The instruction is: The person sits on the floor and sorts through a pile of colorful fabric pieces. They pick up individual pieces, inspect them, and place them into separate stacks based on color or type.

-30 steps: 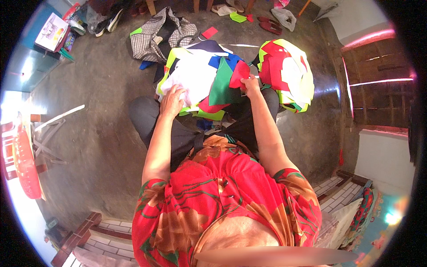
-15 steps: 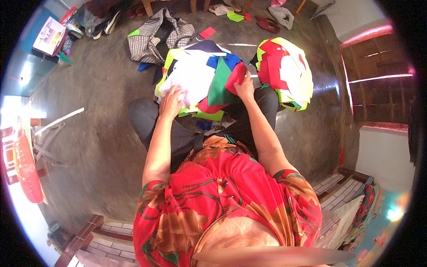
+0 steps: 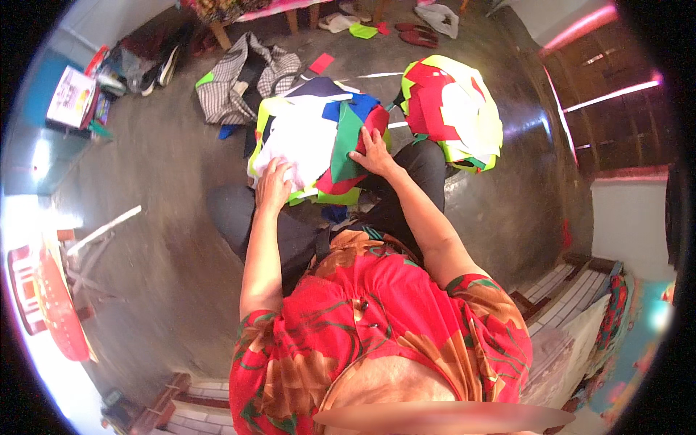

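Observation:
A pile of cloth pieces in white point(image 3: 297, 141), blue, green, red and lime lies before me, between and beyond my knees. My left hand point(image 3: 274, 187) rests on the near left edge of the white cloth, its fingers bent and slightly apart. On the pile's right side, my right hand point(image 3: 375, 155) lies with fingers spread over the border of a green piece point(image 3: 346, 141) and a red piece point(image 3: 377, 119). Nothing shows gripped in that hand. What lies under the top pieces is hidden.
To the right stands a second rounded cloth bundle point(image 3: 453, 112) in lime, red and white. A checked cloth bag point(image 3: 230, 90) sits beyond the pile at the left, with a loose red scrap point(image 3: 321, 64) nearby. Dark red shoes point(image 3: 418, 38) and a white plastic bag point(image 3: 438, 18) lie farther off.
My right hand has shifted from the red cloth's outer edge in toward the green piece, and its fingers have spread. My left hand stays on the white cloth. The whole view has tilted slightly.

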